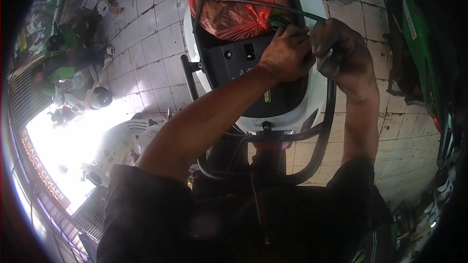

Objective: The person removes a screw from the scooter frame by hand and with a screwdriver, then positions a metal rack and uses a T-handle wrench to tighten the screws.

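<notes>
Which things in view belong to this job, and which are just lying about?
Likely in the job:
left hand and right hand
black strip near the right hand
white scooter
red plastic bag

Apparently just nearby:
green panel, right
other white vehicle, left

Left hand (288,54) beside right hand (345,56)

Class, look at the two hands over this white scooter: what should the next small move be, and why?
Perhaps ease the left hand slightly aside. The right hand sits close beside it, so their fingers hide whatever they are working on, and the black cord crosses the red bag towards them; a clearer view would probably help.
</notes>
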The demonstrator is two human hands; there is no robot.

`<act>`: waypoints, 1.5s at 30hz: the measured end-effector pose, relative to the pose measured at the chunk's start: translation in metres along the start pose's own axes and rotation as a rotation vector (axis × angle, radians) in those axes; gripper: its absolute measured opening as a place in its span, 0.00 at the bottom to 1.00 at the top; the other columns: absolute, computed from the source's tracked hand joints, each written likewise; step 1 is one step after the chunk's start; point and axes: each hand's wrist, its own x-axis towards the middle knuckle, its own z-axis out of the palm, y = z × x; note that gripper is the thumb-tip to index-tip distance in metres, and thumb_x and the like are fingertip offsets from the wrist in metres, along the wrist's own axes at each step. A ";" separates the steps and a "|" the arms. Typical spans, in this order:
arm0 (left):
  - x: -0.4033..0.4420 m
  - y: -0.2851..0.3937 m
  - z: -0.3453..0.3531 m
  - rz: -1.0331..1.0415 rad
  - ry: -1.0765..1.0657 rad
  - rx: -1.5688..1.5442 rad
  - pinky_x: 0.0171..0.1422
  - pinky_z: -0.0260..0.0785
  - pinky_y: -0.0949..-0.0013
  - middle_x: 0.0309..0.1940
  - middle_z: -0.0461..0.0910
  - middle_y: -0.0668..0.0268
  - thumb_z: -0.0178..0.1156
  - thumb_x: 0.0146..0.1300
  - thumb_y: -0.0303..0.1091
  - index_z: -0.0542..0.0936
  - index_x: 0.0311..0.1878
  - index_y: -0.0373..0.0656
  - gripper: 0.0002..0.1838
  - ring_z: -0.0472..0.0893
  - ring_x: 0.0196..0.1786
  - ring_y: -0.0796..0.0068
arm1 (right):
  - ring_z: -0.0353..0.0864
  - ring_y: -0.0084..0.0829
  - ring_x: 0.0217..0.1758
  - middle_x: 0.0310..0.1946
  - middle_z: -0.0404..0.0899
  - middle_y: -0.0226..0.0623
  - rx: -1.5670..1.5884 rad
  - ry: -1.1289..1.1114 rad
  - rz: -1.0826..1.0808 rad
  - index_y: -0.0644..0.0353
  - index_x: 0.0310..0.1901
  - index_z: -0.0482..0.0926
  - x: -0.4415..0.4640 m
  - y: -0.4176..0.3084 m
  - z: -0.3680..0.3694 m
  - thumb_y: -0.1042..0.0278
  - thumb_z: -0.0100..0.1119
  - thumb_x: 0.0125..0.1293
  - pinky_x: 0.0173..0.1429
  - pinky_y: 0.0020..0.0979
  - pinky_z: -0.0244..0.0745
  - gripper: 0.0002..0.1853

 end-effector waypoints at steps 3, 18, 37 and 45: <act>0.001 -0.002 0.001 0.007 -0.037 -0.012 0.58 0.68 0.54 0.41 0.83 0.63 0.65 0.50 0.37 0.81 0.39 0.42 0.14 0.77 0.54 0.61 | 0.72 0.17 0.36 0.31 0.75 0.27 -0.222 0.208 -0.080 0.61 0.34 0.77 -0.005 0.006 0.012 0.72 0.73 0.54 0.39 0.21 0.67 0.12; -0.007 -0.009 0.010 0.002 0.124 -0.129 0.62 0.67 0.52 0.45 0.82 0.60 0.64 0.53 0.39 0.83 0.44 0.49 0.15 0.77 0.54 0.60 | 0.72 0.30 0.35 0.34 0.76 0.42 -0.430 0.221 -0.525 0.69 0.44 0.77 -0.010 0.024 0.020 0.58 0.57 0.72 0.35 0.28 0.67 0.17; -0.065 -0.023 -0.095 -0.138 -0.049 -0.610 0.64 0.68 0.54 0.45 0.80 0.57 0.63 0.57 0.33 0.84 0.43 0.43 0.11 0.79 0.53 0.56 | 0.81 0.39 0.38 0.38 0.84 0.48 -1.699 0.784 -0.167 0.68 0.45 0.81 -0.012 -0.006 0.046 0.50 0.51 0.75 0.41 0.40 0.76 0.24; -0.188 -0.067 -0.156 -0.280 0.333 -0.507 0.54 0.73 0.59 0.42 0.81 0.60 0.66 0.51 0.21 0.81 0.42 0.40 0.12 0.80 0.47 0.60 | 0.82 0.37 0.31 0.44 0.81 0.47 -0.987 1.237 0.119 0.72 0.54 0.73 0.027 -0.013 0.083 0.54 0.56 0.72 0.27 0.34 0.77 0.25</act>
